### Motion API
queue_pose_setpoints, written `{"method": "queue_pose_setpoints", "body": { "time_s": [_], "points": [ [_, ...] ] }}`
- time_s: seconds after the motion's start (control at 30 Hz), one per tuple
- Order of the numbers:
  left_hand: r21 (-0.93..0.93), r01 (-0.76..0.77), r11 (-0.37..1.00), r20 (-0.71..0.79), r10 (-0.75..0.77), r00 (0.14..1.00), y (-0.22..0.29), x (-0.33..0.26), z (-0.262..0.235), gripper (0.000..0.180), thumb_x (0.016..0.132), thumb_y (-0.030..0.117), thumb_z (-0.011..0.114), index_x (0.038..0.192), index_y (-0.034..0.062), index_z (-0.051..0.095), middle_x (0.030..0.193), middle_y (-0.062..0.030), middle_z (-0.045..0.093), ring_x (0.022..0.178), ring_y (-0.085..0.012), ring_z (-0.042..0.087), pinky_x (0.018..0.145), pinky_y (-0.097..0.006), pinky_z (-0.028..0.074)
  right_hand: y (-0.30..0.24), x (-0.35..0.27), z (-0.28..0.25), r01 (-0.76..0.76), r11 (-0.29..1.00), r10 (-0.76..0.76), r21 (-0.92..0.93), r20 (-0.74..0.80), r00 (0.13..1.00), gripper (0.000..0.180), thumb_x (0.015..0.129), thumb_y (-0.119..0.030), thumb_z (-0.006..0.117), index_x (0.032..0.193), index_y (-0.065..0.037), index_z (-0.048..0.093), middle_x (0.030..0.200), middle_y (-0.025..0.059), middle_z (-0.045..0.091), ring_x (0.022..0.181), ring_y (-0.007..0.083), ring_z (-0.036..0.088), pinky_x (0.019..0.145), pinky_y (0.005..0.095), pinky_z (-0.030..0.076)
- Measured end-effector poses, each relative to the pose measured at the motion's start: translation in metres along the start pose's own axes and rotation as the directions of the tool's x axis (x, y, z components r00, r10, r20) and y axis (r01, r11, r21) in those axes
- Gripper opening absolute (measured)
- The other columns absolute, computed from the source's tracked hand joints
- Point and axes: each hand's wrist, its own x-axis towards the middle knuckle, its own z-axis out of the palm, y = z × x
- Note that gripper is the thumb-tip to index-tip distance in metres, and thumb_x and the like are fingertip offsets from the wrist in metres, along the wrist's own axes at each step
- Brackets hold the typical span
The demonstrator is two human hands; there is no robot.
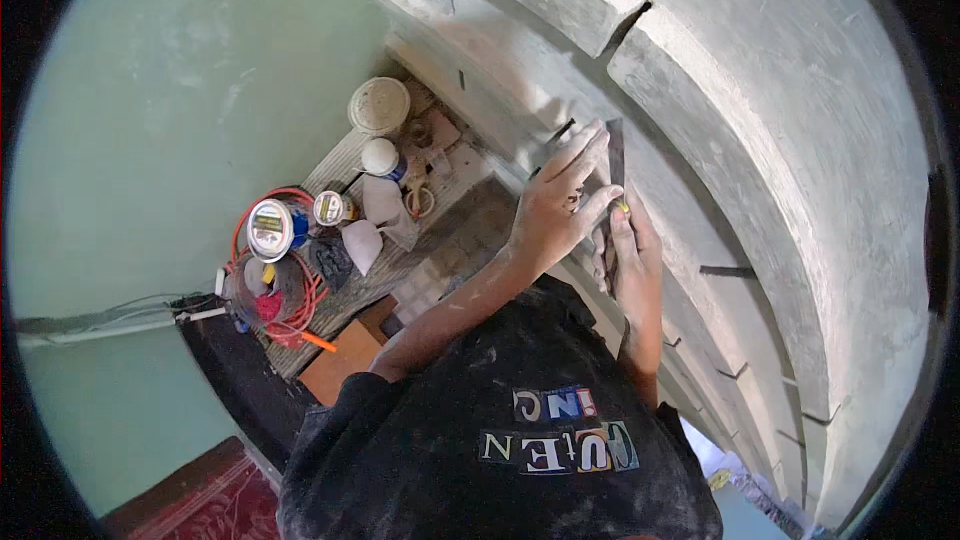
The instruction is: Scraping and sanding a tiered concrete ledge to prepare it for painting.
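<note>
Both my hands are raised against the grey, stepped plaster moulding, with white dust on the skin. Between them stands a dark flat strip with a yellow spot near its lower end; its exact kind I cannot make out. My left hand lies along the strip's left side, fingers together and thumb pressed towards the yellow spot. Just below and to the right, my right hand is closed round the strip's lower end. The curved plaster moulding sweeps past on the right, cut by several dark grooves.
At left, a plank platform holds a white-lidded bucket, a smaller white-lidded tub, a blue tub, scissors, a white bag and a coiled orange-red hose. A green wall rises behind.
</note>
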Motion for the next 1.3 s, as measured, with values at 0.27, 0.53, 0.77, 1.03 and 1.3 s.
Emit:
{"method": "queue_pose_setpoints", "body": {
  "time_s": [0.27, 0.53, 0.77, 1.03, 1.3],
  "points": [
    [-0.100, 0.097, 0.990, -0.029, -0.101, 0.995, 0.017, 0.018, -0.012, 0.054, 0.088, 0.006, 0.068, 0.138, -0.0012, 0.052, 0.146, -0.0191, 0.049, 0.129, -0.0314, 0.055, 0.097, -0.034, 0.049, -0.031, 0.012, 0.004, 0.037, 0.999, -0.041, 0.022, 0.194, 0.980, 0.048, 0.108, -0.021, 0.037, 0.152, -0.005, 0.031, 0.070, 0.0012, 0.051, 0.046, 0.0061, 0.043, 0.040, 0.0207, 0.035],
    [-0.081, 0.076, 0.994, 0.007, -0.076, 0.997, 0.033, 0.029, 0.003, 0.061, 0.085, 0.004, 0.065, 0.143, -0.0017, 0.047, 0.149, -0.0219, 0.044, 0.137, -0.0332, 0.046, 0.109, -0.039, 0.040, -0.040, 0.015, -0.022, 0.092, 0.994, -0.103, 0.062, 0.228, 0.968, 0.049, 0.108, -0.025, 0.040, 0.151, -0.003, 0.033, 0.070, 0.0021, 0.053, 0.045, 0.0067, 0.043, 0.039, 0.0204, 0.035],
    [-0.084, 0.124, 0.989, -0.024, -0.126, 0.992, 0.034, 0.035, 0.003, 0.058, 0.086, 0.003, 0.068, 0.141, -0.0023, 0.049, 0.148, -0.0230, 0.045, 0.132, -0.0340, 0.052, 0.100, -0.035, 0.047, -0.040, 0.025, -0.020, 0.052, 0.988, -0.090, 0.145, 0.264, 0.960, 0.048, 0.107, -0.023, 0.042, 0.150, -0.001, 0.036, 0.069, 0.0012, 0.053, 0.043, 0.0053, 0.042, 0.037, 0.0201, 0.034],
    [-0.038, 0.087, 0.995, -0.015, -0.088, 0.996, 0.030, 0.041, -0.001, 0.053, 0.087, 0.001, 0.065, 0.137, -0.0078, 0.050, 0.143, -0.0297, 0.047, 0.130, -0.0392, 0.051, 0.102, -0.038, 0.046, -0.043, 0.024, -0.012, 0.035, 0.987, -0.072, 0.156, 0.241, 0.968, 0.047, 0.107, -0.022, 0.043, 0.148, -0.001, 0.037, 0.066, 0.0009, 0.052, 0.041, 0.0051, 0.041, 0.036, 0.0202, 0.033],
    [-0.087, 0.127, 0.988, -0.008, -0.128, 0.992, 0.029, 0.042, -0.003, 0.051, 0.087, 0.000, 0.064, 0.136, -0.0079, 0.051, 0.142, -0.0245, 0.051, 0.130, -0.0321, 0.054, 0.103, -0.037, 0.045, -0.049, 0.019, -0.003, -0.011, 0.981, -0.025, 0.193, 0.183, 0.983, 0.046, 0.107, -0.019, 0.042, 0.149, -0.001, 0.037, 0.065, 0.0014, 0.052, 0.041, 0.0049, 0.041, 0.035, 0.0205, 0.032]
  ]
}}
